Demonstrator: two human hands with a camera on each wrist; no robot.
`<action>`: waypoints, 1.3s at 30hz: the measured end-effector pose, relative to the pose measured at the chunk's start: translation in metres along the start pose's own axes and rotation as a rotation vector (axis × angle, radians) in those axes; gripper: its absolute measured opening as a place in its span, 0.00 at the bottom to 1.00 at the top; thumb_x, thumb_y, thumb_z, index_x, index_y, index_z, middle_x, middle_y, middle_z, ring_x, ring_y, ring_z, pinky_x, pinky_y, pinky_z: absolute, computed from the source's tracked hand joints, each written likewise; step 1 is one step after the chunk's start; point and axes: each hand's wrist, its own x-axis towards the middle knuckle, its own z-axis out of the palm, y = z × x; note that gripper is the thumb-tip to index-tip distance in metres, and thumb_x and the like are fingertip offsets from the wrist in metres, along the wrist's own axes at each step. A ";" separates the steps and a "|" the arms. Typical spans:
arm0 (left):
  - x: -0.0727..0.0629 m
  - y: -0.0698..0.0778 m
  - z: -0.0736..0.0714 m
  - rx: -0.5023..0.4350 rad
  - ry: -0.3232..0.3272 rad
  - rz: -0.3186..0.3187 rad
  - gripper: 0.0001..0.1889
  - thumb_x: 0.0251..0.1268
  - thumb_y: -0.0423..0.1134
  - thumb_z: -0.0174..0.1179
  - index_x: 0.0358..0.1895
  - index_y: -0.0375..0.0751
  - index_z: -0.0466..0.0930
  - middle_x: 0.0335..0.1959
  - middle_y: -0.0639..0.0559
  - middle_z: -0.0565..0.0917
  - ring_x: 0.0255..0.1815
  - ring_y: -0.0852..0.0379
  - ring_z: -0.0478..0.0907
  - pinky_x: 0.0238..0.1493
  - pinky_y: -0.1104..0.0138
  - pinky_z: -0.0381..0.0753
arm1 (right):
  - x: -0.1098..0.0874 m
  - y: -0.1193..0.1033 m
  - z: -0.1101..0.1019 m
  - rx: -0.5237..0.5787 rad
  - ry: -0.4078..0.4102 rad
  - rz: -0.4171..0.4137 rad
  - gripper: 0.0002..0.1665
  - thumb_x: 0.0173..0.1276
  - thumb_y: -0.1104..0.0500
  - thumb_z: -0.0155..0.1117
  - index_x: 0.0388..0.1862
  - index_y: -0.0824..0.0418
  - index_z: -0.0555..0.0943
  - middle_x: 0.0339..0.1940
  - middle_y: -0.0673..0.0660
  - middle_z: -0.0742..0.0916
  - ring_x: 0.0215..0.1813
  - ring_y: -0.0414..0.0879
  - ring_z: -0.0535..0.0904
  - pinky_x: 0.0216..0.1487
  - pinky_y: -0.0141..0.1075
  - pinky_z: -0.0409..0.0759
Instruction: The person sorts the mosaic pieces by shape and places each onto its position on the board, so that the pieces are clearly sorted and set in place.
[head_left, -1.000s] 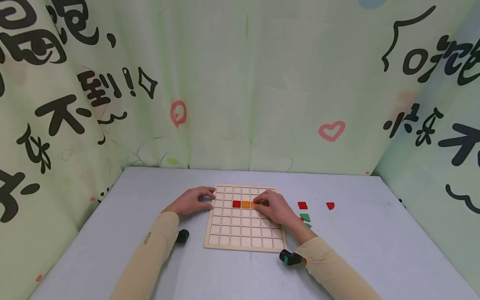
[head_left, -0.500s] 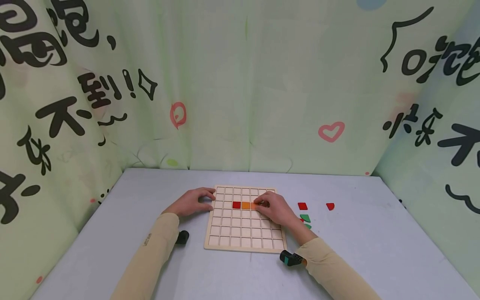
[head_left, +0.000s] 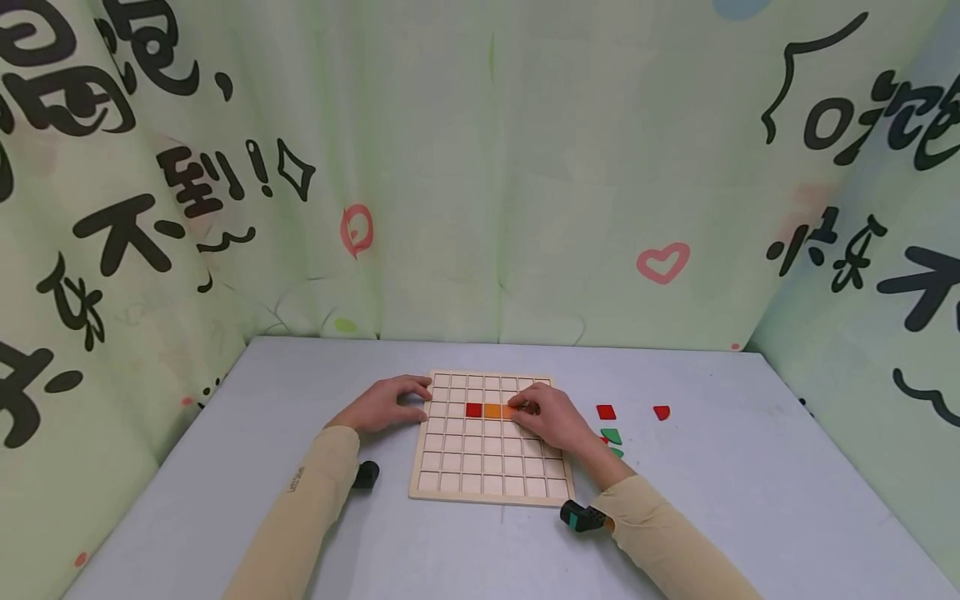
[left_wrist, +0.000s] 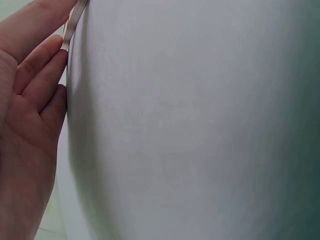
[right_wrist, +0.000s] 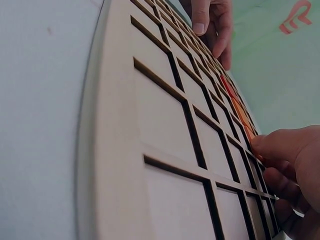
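A square wooden grid board lies on the table. In one row sit a red square tile, an orange tile beside it, and a second orange tile partly under my right fingers. My right hand pinches this second orange tile at its cell, thumb tip right on it in the right wrist view, the other fingers curled. Against the board's left edge rests my left hand, its fingers nearly straight; in the left wrist view those fingers lie along the edge.
Right of the board lie a red square piece, a green piece, another green piece partly behind my right forearm, and a red rounded piece farther right. A pale printed curtain surrounds the white table.
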 end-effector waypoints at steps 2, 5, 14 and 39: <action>0.000 0.000 0.000 -0.003 -0.001 0.002 0.14 0.58 0.40 0.70 0.48 0.47 0.84 0.68 0.51 0.73 0.73 0.47 0.62 0.72 0.53 0.60 | 0.000 -0.001 0.000 0.001 -0.002 0.005 0.11 0.65 0.60 0.69 0.46 0.59 0.87 0.40 0.51 0.83 0.36 0.43 0.72 0.38 0.35 0.73; 0.001 -0.002 0.001 0.001 -0.001 0.005 0.14 0.58 0.41 0.70 0.48 0.48 0.84 0.68 0.51 0.73 0.73 0.46 0.62 0.72 0.52 0.60 | -0.001 -0.001 0.000 0.006 -0.003 0.006 0.12 0.64 0.60 0.70 0.47 0.59 0.87 0.40 0.51 0.83 0.36 0.43 0.72 0.38 0.35 0.74; 0.000 0.001 0.000 0.013 0.001 -0.012 0.14 0.58 0.40 0.70 0.48 0.47 0.84 0.69 0.51 0.72 0.73 0.46 0.61 0.72 0.52 0.60 | -0.005 0.001 -0.008 0.047 0.031 0.052 0.14 0.65 0.59 0.69 0.50 0.59 0.85 0.46 0.52 0.84 0.43 0.45 0.78 0.46 0.38 0.80; -0.001 0.001 0.000 0.007 0.002 -0.003 0.14 0.58 0.41 0.70 0.48 0.47 0.84 0.68 0.51 0.73 0.73 0.46 0.62 0.72 0.53 0.61 | -0.043 0.037 -0.054 0.082 0.131 0.181 0.22 0.69 0.54 0.66 0.59 0.61 0.79 0.54 0.60 0.82 0.51 0.54 0.79 0.51 0.46 0.82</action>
